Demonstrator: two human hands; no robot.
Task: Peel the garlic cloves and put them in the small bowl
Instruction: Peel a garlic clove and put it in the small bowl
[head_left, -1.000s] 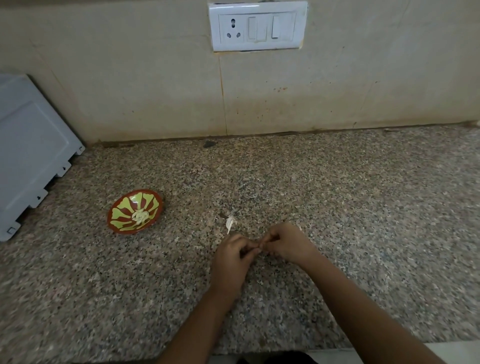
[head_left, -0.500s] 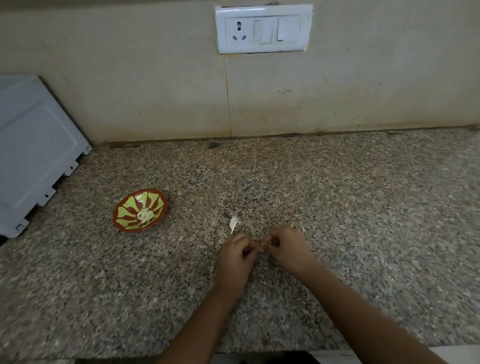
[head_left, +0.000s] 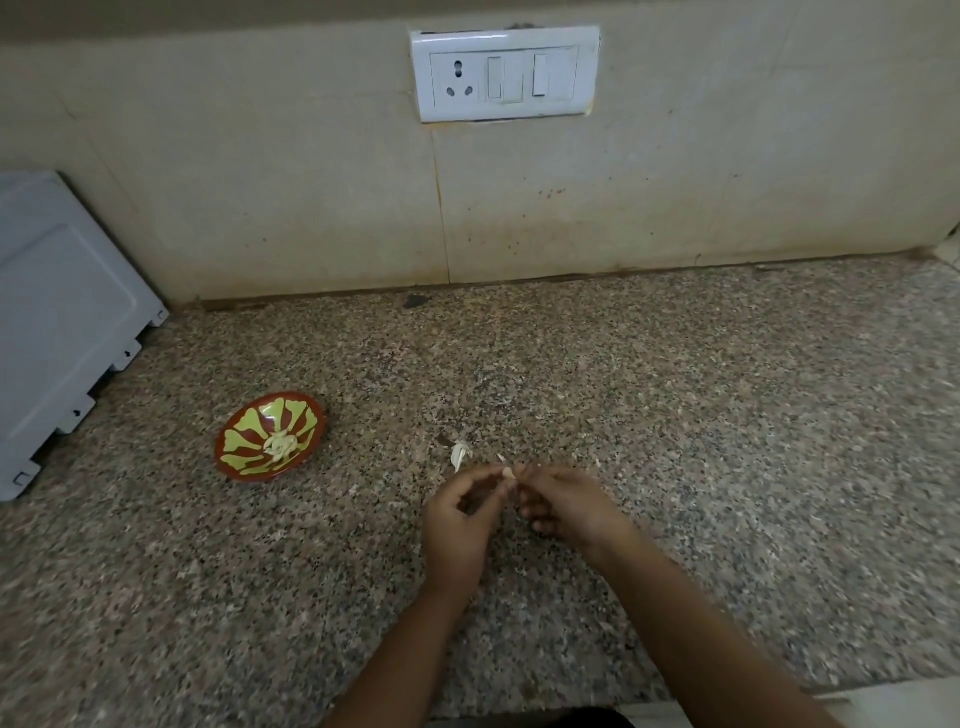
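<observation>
Peeling is proceeding over the speckled granite counter (head_left: 675, 415), left hand (head_left: 457, 519) and right hand (head_left: 569, 504) pinching a small pale garlic clove (head_left: 508, 473) between them, and the next move is likely calling for stripping its skin, then carrying it left to the small red-and-yellow patterned bowl (head_left: 306, 415).

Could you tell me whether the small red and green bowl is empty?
Not empty: the small red bowl with yellow-green petal pattern holds a little pile of pale peeled garlic cloves at its centre.
</observation>
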